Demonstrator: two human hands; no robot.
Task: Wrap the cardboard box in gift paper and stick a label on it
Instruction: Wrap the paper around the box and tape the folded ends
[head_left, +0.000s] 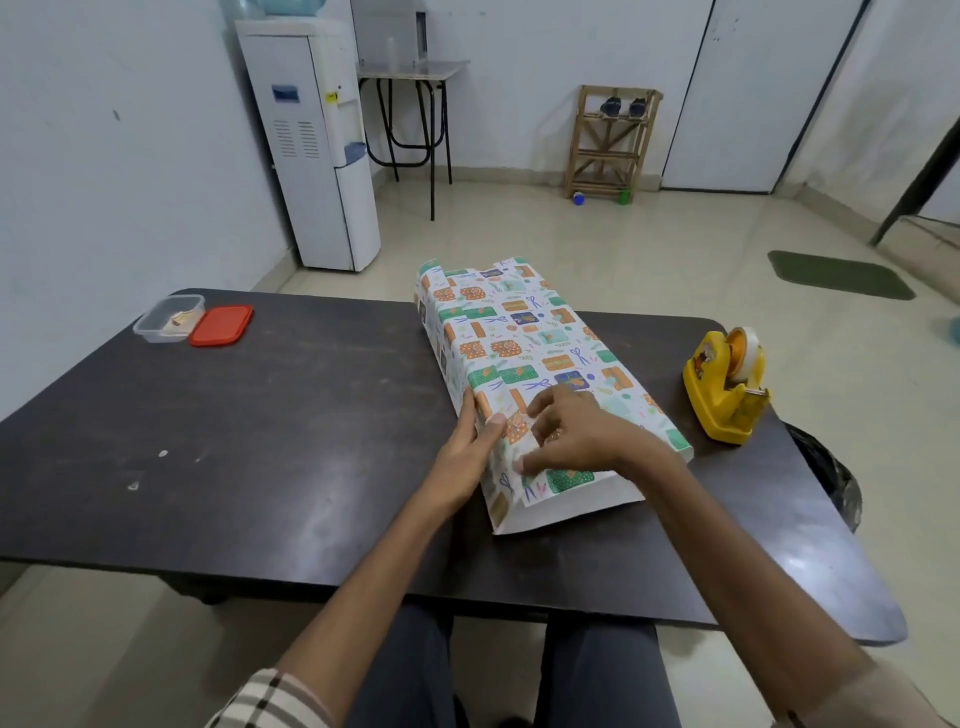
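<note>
The cardboard box is hidden inside patterned gift paper (524, 338), a long parcel lying slantwise on the dark table (260, 441). The paper sticks out past both ends, and its white inner side shows at the near end (566, 506). My left hand (467, 452) clasps the parcel's left edge near that end, thumb on top and fingers down the side. My right hand (576, 436) lies on top of the parcel beside it, fingers spread and pressing the paper down. No label can be seen on the parcel.
A yellow tape dispenser (724, 387) stands at the table's right edge. At the far left corner are a clear plastic container (169, 318) and its red lid (222, 325). A black bin bag (826, 473) sits beyond the right edge.
</note>
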